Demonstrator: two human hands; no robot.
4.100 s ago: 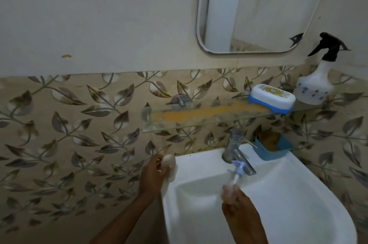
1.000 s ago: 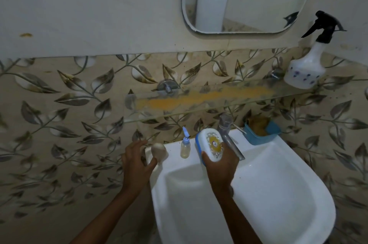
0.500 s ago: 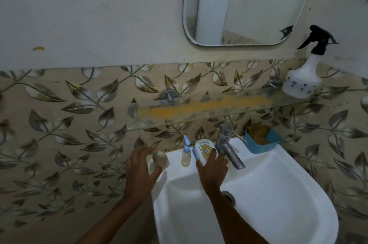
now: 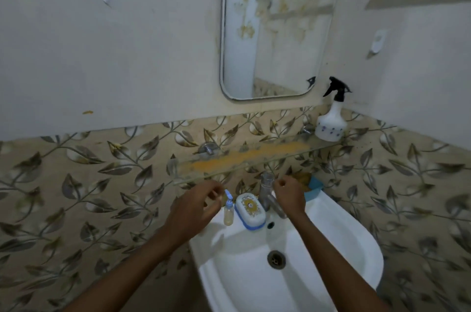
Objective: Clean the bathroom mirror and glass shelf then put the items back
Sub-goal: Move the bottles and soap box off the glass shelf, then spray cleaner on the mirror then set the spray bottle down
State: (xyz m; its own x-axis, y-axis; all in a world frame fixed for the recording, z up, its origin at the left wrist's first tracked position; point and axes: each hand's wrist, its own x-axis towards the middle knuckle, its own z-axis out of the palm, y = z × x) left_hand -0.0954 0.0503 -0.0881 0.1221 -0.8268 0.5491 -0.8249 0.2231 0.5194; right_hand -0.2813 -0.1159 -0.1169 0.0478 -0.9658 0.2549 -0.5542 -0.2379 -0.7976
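Left hand [image 4: 196, 207]: fingers loosely curled, empty, over the sink's [image 4: 344, 248] 10 o'clock rim.
Right hand [image 4: 289, 195]: curled into a loose fist, holding nothing, beside the tap [image 4: 266, 184].
Soap box [image 4: 250, 211]: on the rim at 12 o'clock, between small bottle [image 4: 228, 213] and tap.
Glass shelf [image 4: 254, 157]: orange-smeared; spray bottle [image 4: 331, 123] at its 3 o'clock end.
Mirror [image 4: 270, 31]: stained, 12 o'clock above the shelf.

glossy white ceramic sink [image 4: 356, 243], shiny metal tap [image 4: 267, 192], smeared glass shelf [image 4: 254, 158], plastic spray btl [image 4: 331, 125].
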